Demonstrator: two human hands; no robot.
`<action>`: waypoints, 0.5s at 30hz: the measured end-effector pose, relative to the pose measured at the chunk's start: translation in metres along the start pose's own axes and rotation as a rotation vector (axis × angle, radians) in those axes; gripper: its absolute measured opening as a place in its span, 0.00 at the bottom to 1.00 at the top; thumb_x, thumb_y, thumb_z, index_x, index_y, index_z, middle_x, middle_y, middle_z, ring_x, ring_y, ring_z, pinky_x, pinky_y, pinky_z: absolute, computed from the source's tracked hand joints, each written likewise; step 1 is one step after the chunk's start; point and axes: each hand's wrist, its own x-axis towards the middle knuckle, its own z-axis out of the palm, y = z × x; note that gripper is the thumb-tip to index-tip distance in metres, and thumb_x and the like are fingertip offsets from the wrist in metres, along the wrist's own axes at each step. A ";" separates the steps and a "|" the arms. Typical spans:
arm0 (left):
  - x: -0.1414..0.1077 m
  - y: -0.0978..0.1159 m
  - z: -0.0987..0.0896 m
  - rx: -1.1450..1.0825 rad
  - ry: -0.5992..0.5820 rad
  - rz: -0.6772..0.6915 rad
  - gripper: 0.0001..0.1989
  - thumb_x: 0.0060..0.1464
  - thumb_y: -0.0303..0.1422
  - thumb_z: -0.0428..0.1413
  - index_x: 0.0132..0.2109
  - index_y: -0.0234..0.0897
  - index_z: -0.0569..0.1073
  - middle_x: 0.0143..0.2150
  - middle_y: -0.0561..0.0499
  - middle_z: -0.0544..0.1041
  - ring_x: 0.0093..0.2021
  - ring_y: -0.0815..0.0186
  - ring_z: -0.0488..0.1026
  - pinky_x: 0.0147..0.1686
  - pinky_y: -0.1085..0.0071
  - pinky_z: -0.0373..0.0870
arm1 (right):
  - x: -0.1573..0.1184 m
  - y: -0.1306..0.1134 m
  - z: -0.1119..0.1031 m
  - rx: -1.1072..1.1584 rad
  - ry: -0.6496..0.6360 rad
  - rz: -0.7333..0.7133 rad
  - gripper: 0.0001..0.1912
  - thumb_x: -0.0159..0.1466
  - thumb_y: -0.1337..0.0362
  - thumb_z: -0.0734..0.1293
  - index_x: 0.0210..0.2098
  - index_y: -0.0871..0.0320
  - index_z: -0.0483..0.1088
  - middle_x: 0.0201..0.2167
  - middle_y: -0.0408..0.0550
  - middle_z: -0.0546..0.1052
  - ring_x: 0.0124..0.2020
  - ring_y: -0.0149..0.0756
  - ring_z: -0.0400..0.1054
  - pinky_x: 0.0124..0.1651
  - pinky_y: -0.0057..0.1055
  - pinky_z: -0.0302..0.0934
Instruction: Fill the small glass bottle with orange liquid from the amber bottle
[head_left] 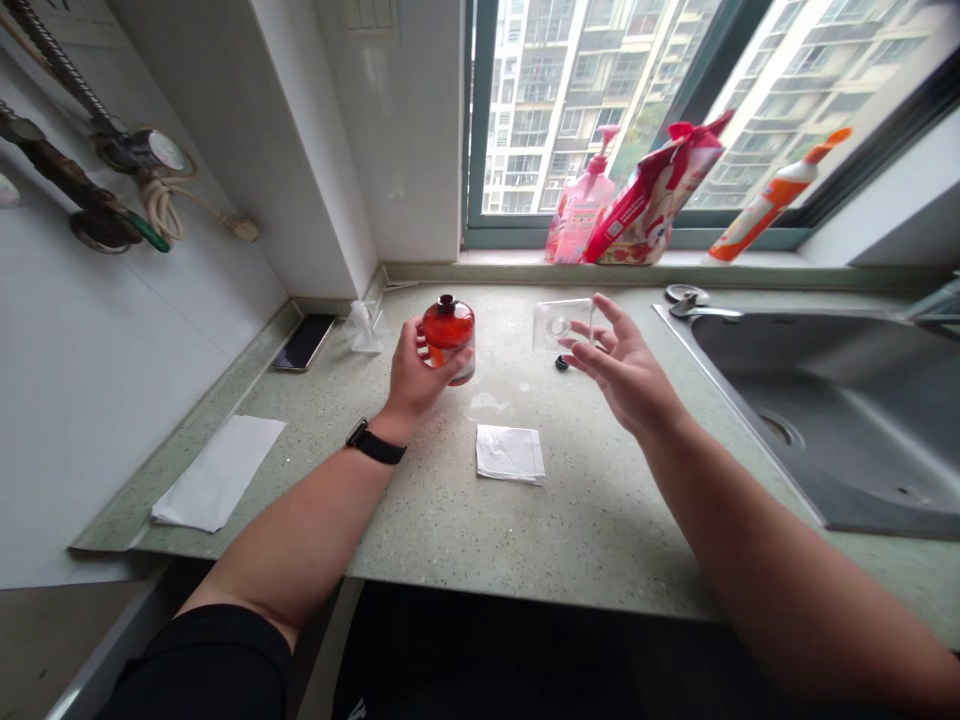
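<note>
My left hand is wrapped round a round red bottle with a dark open neck and a clear lower part. In my right hand is a clear square plastic piece with a ring in its middle, gripped by its right edge. A small black cap lies on the counter just below that piece. Nearer to me, a folded white cloth or paper rests on the speckled counter, between my forearms.
A phone, a clear plastic item and a folded white sheet lie on the left. The steel sink is at the right. On the windowsill stand a pink pump bottle, a red bag and an orange-white bottle.
</note>
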 end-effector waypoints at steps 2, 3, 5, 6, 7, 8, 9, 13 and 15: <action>0.004 -0.007 -0.002 -0.011 0.066 -0.019 0.34 0.49 0.46 0.74 0.58 0.45 0.70 0.56 0.46 0.79 0.54 0.56 0.77 0.49 0.60 0.79 | -0.009 0.011 0.003 0.086 0.009 0.105 0.43 0.64 0.51 0.76 0.74 0.38 0.58 0.56 0.50 0.79 0.57 0.44 0.78 0.55 0.47 0.77; 0.006 -0.011 -0.002 -0.012 0.097 -0.026 0.34 0.49 0.46 0.75 0.58 0.45 0.70 0.56 0.46 0.79 0.54 0.56 0.77 0.50 0.60 0.79 | -0.012 0.015 0.005 0.112 0.008 0.142 0.43 0.63 0.51 0.76 0.73 0.38 0.59 0.55 0.50 0.80 0.59 0.45 0.77 0.56 0.48 0.77; 0.010 -0.019 -0.003 -0.012 0.140 -0.042 0.34 0.48 0.45 0.75 0.57 0.45 0.70 0.55 0.47 0.79 0.53 0.56 0.78 0.49 0.60 0.79 | -0.014 0.022 0.007 0.139 0.005 0.186 0.43 0.62 0.52 0.77 0.73 0.38 0.60 0.54 0.50 0.80 0.61 0.47 0.77 0.56 0.49 0.77; 0.012 -0.022 -0.004 -0.010 0.159 -0.047 0.34 0.47 0.45 0.75 0.57 0.45 0.70 0.55 0.47 0.79 0.53 0.57 0.78 0.49 0.60 0.80 | -0.014 0.025 0.008 0.146 0.006 0.198 0.42 0.62 0.52 0.77 0.72 0.38 0.61 0.53 0.51 0.80 0.61 0.48 0.77 0.56 0.50 0.77; 0.013 -0.025 -0.004 -0.006 0.172 -0.054 0.34 0.47 0.45 0.75 0.57 0.45 0.70 0.55 0.47 0.79 0.53 0.56 0.79 0.50 0.59 0.80 | -0.014 0.028 0.007 0.151 0.007 0.206 0.42 0.62 0.52 0.77 0.72 0.38 0.61 0.53 0.51 0.80 0.61 0.48 0.77 0.56 0.51 0.77; 0.014 -0.027 -0.004 -0.004 0.186 -0.059 0.34 0.46 0.44 0.75 0.56 0.46 0.70 0.54 0.47 0.79 0.53 0.56 0.79 0.50 0.58 0.80 | -0.013 0.030 0.007 0.156 0.007 0.210 0.41 0.63 0.52 0.77 0.72 0.38 0.61 0.54 0.51 0.80 0.61 0.48 0.77 0.56 0.51 0.77; 0.015 -0.029 -0.004 -0.003 0.196 -0.066 0.34 0.46 0.43 0.76 0.56 0.46 0.70 0.55 0.47 0.79 0.53 0.56 0.79 0.50 0.58 0.80 | -0.013 0.031 0.006 0.161 0.004 0.209 0.40 0.63 0.52 0.76 0.72 0.37 0.61 0.54 0.50 0.79 0.60 0.47 0.77 0.56 0.52 0.77; 0.015 -0.032 -0.003 -0.012 0.194 -0.099 0.33 0.47 0.41 0.76 0.55 0.44 0.70 0.54 0.46 0.78 0.53 0.56 0.78 0.51 0.57 0.81 | -0.013 0.032 0.006 0.206 -0.024 0.200 0.36 0.67 0.52 0.73 0.71 0.36 0.61 0.56 0.49 0.79 0.56 0.44 0.79 0.54 0.50 0.79; 0.015 -0.033 -0.002 -0.011 0.185 -0.113 0.32 0.47 0.40 0.76 0.55 0.44 0.70 0.54 0.46 0.78 0.53 0.56 0.78 0.52 0.56 0.81 | -0.014 0.031 0.008 0.258 -0.005 0.237 0.35 0.66 0.51 0.74 0.69 0.38 0.63 0.54 0.48 0.80 0.54 0.44 0.80 0.53 0.50 0.79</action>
